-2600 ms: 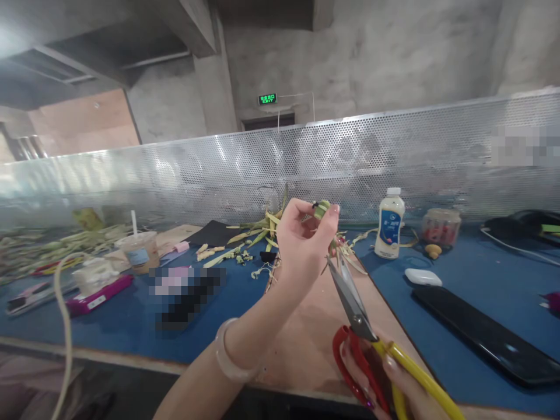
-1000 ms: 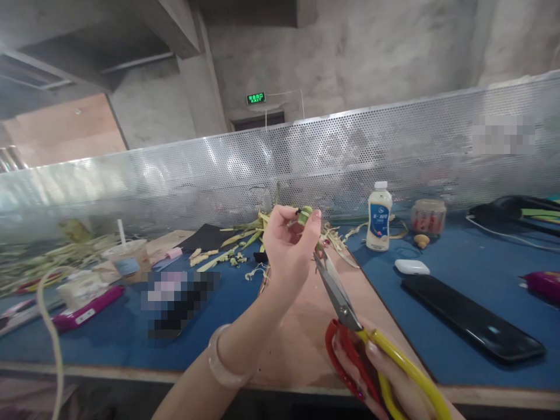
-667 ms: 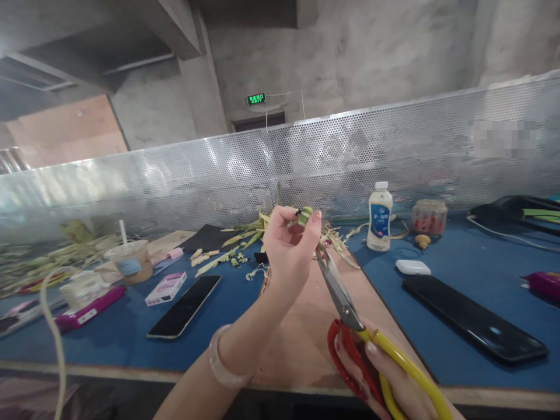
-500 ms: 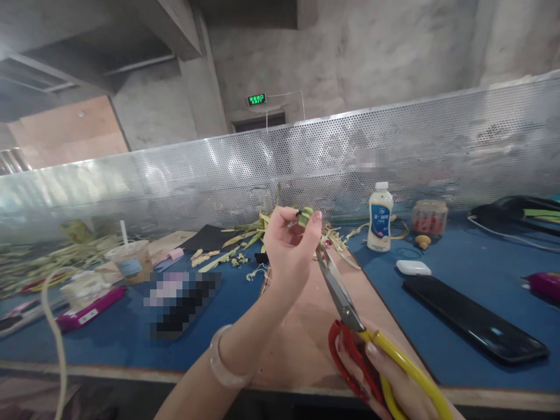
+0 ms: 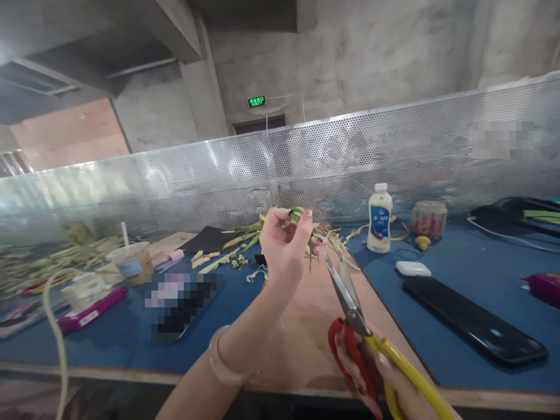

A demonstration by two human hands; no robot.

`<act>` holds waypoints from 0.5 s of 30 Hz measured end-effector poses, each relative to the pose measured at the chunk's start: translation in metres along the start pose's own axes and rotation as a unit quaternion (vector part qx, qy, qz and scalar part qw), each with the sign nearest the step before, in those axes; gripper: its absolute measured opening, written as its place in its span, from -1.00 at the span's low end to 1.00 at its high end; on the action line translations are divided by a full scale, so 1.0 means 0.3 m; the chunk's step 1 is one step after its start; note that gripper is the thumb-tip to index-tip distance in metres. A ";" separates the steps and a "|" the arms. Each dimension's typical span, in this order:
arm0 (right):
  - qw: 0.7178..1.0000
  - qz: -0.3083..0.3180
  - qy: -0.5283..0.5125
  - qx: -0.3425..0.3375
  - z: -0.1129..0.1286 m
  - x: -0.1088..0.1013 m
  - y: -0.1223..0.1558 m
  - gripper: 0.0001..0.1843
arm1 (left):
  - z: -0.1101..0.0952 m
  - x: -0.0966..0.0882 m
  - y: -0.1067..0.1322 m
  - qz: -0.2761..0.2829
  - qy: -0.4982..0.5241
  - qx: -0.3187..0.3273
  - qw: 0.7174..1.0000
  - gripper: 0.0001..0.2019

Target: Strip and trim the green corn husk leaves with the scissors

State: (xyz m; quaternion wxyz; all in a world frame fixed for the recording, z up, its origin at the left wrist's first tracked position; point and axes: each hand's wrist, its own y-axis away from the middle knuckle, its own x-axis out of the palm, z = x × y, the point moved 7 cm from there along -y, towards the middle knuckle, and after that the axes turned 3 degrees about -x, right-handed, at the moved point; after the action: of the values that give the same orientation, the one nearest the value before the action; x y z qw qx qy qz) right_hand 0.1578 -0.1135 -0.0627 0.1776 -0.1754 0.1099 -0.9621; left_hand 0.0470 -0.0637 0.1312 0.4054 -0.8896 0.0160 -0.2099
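My left hand [image 5: 284, 245] is raised over the board, its fingers pinching a small green piece of folded leaf strips [image 5: 298, 214]. A thin green end hangs below the fingers, and something small and dark shows at the piece's left side. Scissors [image 5: 353, 315] with one red and one yellow handle are in my right hand [image 5: 400, 379], at the lower right. Their blades are spread and point up and away, a short gap to the right of my left hand. Part of my right hand is hidden by the handles.
A brown board [image 5: 301, 326] lies on the blue table [image 5: 210, 344]. Leaf scraps [image 5: 245, 242] are strewn behind my left hand. A bottle [image 5: 380, 219], a jar [image 5: 429, 219], a white case [image 5: 413, 268] and a black phone [image 5: 475, 318] are rightward; a drink cup [image 5: 131, 265] stands left.
The scissors' blades have drawn back from the leaf piece, down and to the right, and spread apart. My left hand has shifted slightly left, still pinching the piece.
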 end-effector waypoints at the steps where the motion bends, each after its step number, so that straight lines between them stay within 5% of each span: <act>1: 1.000 0.014 -0.008 -0.002 -0.003 0.007 -0.006 -0.48 | 0.003 -0.003 -0.002 -0.002 0.001 -0.001 1.000 -0.73; 9: 1.000 0.023 -0.008 -0.012 0.003 0.018 -0.024 -0.33 | 0.022 -0.009 -0.016 -0.014 0.019 -0.019 1.000 -0.72; 15: 0.999 -0.023 -0.026 0.021 0.038 0.027 -0.043 -0.44 | 0.080 -0.009 -0.055 0.031 0.069 -0.109 0.991 -0.77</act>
State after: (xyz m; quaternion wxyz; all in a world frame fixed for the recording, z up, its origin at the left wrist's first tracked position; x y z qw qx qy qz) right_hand 0.1512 -0.1065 -0.0464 0.1618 -0.1991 0.0806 -0.9632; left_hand 0.0513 -0.0351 0.1283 0.3101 -0.9109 0.0941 -0.2555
